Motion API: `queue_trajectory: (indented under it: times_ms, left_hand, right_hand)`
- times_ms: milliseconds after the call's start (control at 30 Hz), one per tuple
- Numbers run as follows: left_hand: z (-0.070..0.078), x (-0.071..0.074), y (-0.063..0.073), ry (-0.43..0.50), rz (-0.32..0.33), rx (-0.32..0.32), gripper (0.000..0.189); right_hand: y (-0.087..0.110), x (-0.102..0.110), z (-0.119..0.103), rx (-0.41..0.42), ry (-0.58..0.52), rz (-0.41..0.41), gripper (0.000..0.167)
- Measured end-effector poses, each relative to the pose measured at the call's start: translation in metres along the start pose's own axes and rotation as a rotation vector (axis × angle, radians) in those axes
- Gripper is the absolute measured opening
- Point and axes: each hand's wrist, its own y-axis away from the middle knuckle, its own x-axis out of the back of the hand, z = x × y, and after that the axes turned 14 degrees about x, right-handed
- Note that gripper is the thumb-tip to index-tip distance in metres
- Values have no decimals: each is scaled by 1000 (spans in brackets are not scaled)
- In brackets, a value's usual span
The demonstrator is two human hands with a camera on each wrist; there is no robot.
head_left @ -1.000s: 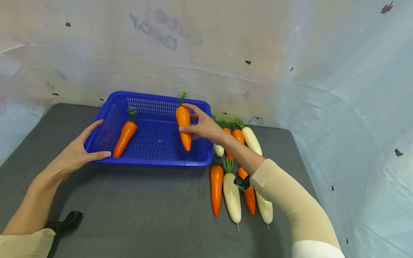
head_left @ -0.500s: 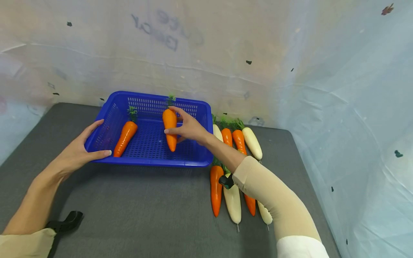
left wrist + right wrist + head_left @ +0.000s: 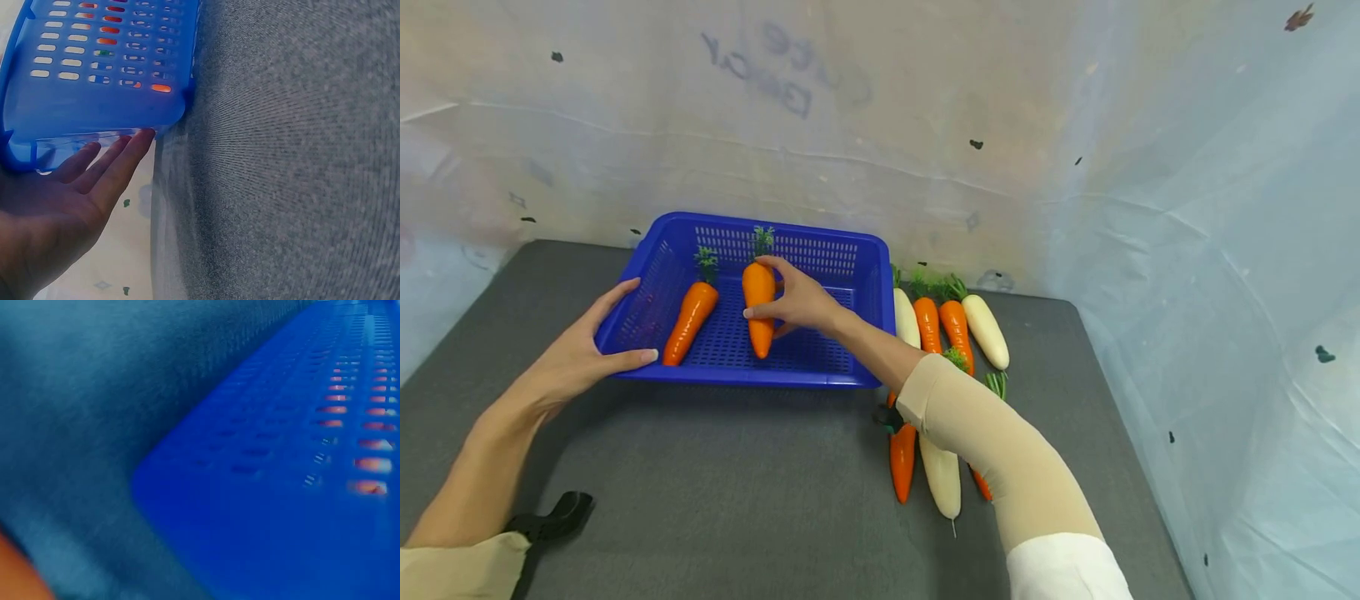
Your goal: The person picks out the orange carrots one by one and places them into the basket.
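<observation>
A blue plastic basket (image 3: 805,377) stands on the dark table. At its left end my left hand (image 3: 574,354) rests on the corner, thumb on the near rim and straight fingers along the side; the left wrist view shows the fingertips against the outer wall of the basket (image 3: 94,106). My right hand (image 3: 801,298) reaches over the right part of the basket and grips an orange carrot (image 3: 760,287) with a green top, thumb across its near face. Left of it another carrot (image 3: 691,323) lies tilted inside the basket. In the right wrist view, the basket wall (image 3: 262,544) hides the hand.
Right of the basket lie several orange carrots (image 3: 927,323) and white radishes (image 3: 985,331), partly covered by my right sleeve (image 3: 992,433). A pale plastic sheet (image 3: 880,125) hangs behind the table and down its right side.
My right hand has moved left across the basket with the carrot and come slightly lower. The left hand, the basket and the other carrot in it have stayed in place.
</observation>
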Motion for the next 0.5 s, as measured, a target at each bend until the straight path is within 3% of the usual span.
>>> queue_trajectory:
  times_ms: [200, 500]
  left_hand:
    - [1, 0, 1, 7, -3, 3, 98]
    - [-1, -1, -1, 4, -4, 3, 99]
  right_hand:
    - [-12, -17, 3, -65, -1, 8, 84]
    - [-23, -31, 10, -92, 17, 16, 86]
